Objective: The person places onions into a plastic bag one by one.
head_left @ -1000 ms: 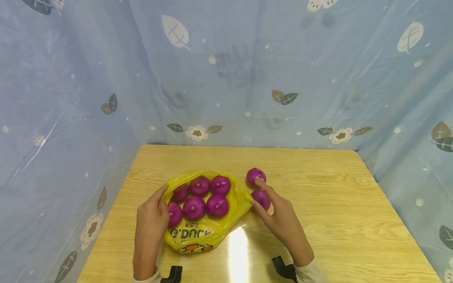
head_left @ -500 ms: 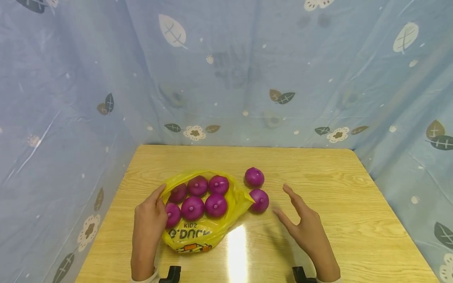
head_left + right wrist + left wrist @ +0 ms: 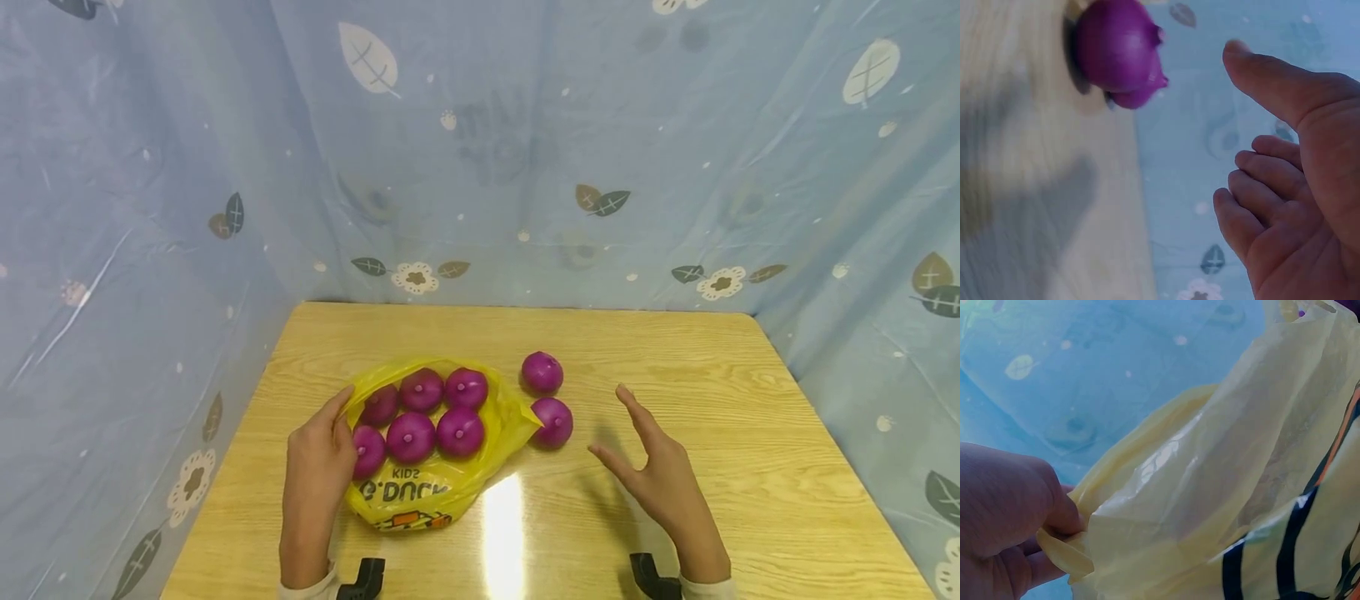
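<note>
A yellow plastic bag [image 3: 498, 437] printed "G.DUCK KIDS" lies on the table with its mouth spread. Inside it sit several glossy purple onions [image 3: 411, 437]. My left hand [image 3: 318, 467] pinches the bag's left rim between thumb and fingers; the left wrist view shows the folded yellow film [image 3: 1179, 506] in that grip. Just right of the bag are two more onions, a far one [image 3: 542, 372] and a near one [image 3: 553, 423] that a pointed corner of the bag touches or overlaps. My right hand [image 3: 667, 479] hovers right of them, thumb and fingers spread, holding nothing.
The light wooden table [image 3: 712, 400] extends well to the right of the bag. Blue patterned curtains [image 3: 480, 167] hang behind the table and on both sides. Glare shines on the wood [image 3: 504, 533] near the front.
My right hand has left the bag's right corner and drawn back to the right, its fingers spreading. The left hand keeps its grip on the rim; bag and onions stay in place.
</note>
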Demonstrator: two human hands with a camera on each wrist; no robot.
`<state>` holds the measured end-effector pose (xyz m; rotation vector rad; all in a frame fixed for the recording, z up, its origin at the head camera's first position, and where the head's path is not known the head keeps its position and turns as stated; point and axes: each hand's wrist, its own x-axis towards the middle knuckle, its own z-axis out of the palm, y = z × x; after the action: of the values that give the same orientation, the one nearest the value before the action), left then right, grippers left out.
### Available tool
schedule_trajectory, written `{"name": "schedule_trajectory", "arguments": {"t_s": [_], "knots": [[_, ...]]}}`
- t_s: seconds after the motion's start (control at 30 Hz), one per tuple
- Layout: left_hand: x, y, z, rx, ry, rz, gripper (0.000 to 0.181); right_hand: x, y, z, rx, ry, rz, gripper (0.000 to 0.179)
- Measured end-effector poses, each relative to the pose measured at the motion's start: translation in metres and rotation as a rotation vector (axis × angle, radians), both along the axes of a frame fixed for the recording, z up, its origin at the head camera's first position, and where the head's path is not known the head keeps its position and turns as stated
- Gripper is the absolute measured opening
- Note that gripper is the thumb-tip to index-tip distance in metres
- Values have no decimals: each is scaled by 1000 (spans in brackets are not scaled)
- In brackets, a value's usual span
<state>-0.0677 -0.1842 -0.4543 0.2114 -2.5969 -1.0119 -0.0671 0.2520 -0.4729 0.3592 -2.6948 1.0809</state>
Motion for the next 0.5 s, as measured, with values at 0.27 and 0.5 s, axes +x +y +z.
{"name": "schedule_trajectory", "arguments": {"t_s": [0.27,0.5], "knots": [[-1,0,0,-8,13,-7,45,-14,-22,-20,-24,-96,82,92],[0,-1,1,-16,27,-8,44,-25,-41,-31,8,-70,124,92]]}}
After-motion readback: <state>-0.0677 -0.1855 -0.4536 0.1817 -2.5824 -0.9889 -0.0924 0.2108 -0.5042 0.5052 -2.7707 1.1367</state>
